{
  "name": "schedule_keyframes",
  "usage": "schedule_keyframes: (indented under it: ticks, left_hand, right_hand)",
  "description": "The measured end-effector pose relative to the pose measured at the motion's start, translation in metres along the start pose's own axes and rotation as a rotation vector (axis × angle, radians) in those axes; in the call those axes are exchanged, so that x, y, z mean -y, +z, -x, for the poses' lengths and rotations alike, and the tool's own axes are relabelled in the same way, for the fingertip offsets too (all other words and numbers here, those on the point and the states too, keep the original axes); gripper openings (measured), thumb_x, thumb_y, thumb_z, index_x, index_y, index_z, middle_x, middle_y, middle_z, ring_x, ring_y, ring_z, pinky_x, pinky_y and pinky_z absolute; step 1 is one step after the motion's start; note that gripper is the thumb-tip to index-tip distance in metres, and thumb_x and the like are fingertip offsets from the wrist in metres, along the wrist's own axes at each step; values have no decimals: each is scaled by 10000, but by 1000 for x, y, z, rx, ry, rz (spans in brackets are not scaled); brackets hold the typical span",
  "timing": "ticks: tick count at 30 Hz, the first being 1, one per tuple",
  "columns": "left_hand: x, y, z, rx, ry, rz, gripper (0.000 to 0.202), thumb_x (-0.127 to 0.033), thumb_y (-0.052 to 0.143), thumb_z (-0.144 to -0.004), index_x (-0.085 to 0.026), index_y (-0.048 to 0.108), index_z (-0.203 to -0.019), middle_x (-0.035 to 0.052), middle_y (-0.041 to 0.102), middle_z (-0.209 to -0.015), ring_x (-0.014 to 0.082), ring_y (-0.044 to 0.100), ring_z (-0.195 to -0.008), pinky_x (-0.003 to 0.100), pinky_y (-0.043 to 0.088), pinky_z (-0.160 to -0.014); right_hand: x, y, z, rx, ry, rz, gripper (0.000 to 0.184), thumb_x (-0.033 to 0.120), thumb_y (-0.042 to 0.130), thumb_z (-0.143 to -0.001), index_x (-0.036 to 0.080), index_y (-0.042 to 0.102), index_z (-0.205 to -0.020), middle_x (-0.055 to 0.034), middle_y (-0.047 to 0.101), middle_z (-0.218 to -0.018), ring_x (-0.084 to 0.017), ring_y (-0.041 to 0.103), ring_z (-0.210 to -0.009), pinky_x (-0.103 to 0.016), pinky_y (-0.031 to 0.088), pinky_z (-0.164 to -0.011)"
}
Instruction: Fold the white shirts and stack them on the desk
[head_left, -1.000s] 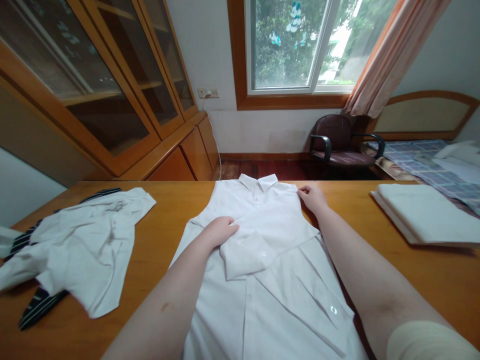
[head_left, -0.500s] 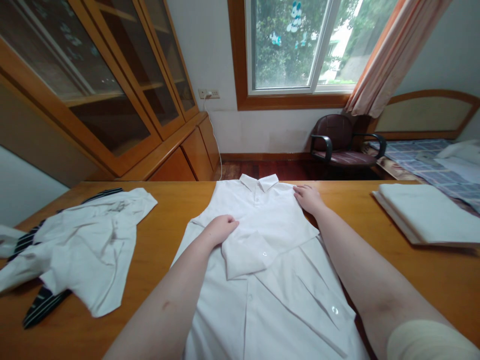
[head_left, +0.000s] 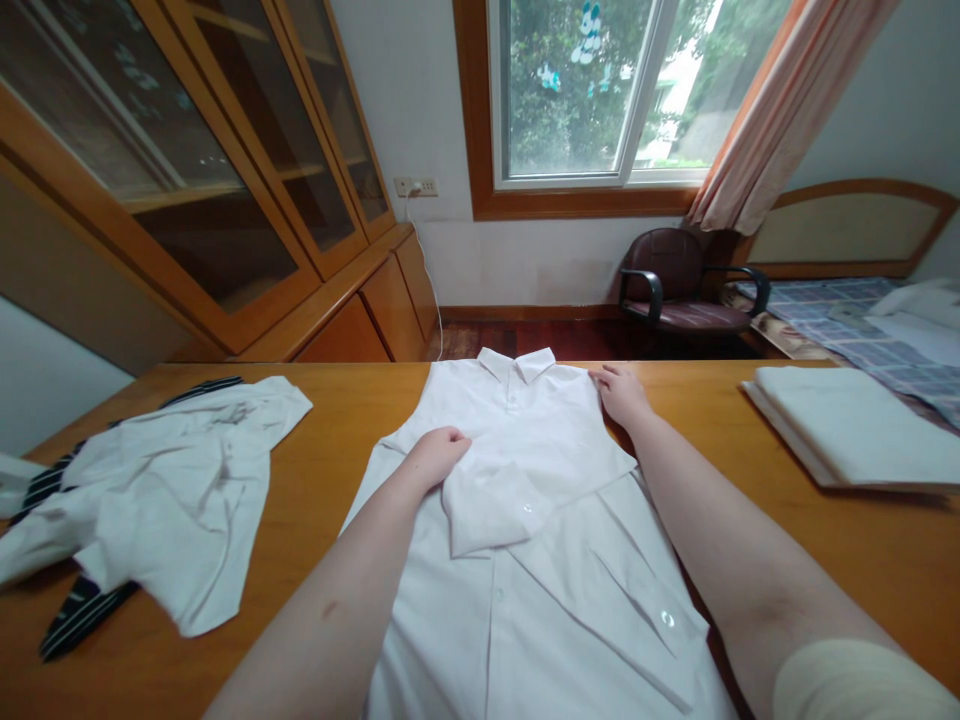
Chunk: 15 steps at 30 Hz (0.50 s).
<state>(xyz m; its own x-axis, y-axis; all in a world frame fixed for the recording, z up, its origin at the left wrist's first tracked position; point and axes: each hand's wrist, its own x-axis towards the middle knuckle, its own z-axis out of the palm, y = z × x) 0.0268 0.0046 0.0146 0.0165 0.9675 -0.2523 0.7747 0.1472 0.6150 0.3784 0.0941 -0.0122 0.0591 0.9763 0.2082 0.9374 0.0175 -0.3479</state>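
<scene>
A white button shirt lies front up on the wooden table, collar toward the window. One sleeve is folded across its chest. My left hand rests on the shirt's left side at the folded sleeve's cuff, fingers curled and pinching the cloth. My right hand lies on the shirt's right shoulder edge, fingers bent down onto the fabric.
A crumpled white shirt with a dark striped tie lies at the table's left. A folded white stack sits at the right. Beyond the table stand a wooden cabinet, a dark armchair and a bed.
My right hand shifted slightly along the shirt's shoulder edge, in toward the collar and back a little. My left hand stayed on the folded sleeve.
</scene>
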Motion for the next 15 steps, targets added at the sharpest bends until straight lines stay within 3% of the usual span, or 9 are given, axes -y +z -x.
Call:
schedule_keyframes:
  ticks: [4, 8, 15]
  left_hand:
    - [-1, 0, 0, -7, 13, -5, 217, -382, 502, -744, -195, 585, -670, 21, 659, -714, 174, 584, -702, 239, 391, -583]
    - [-2, 0, 1, -10, 15, -16, 216, -377, 495, -741, -194, 571, -653, 18, 642, -688, 173, 572, -684, 242, 379, -570]
    - [-2, 0, 1, -11, 15, 5, 222, -380, 503, -740, -189, 587, -664, 21, 652, -701, 174, 578, -693, 245, 382, -579]
  right_hand:
    - [0, 3, -2, 69, 27, 53, 393, 299, 360, -915, 274, 624, -1205, -69, 521, -1336, -268, 416, -1241, -446, 279, -1046]
    - [1, 4, -4, 44, 60, 46, 390, 271, 390, -889, 214, 622, -1197, -88, 533, -1326, -265, 437, -1224, -427, 280, -1048]
    - [-3, -3, -5, -28, 146, 35, 363, 285, 367, -885, 165, 683, -1017, -121, 655, -1103, -244, 566, -1031, -342, 410, -878]
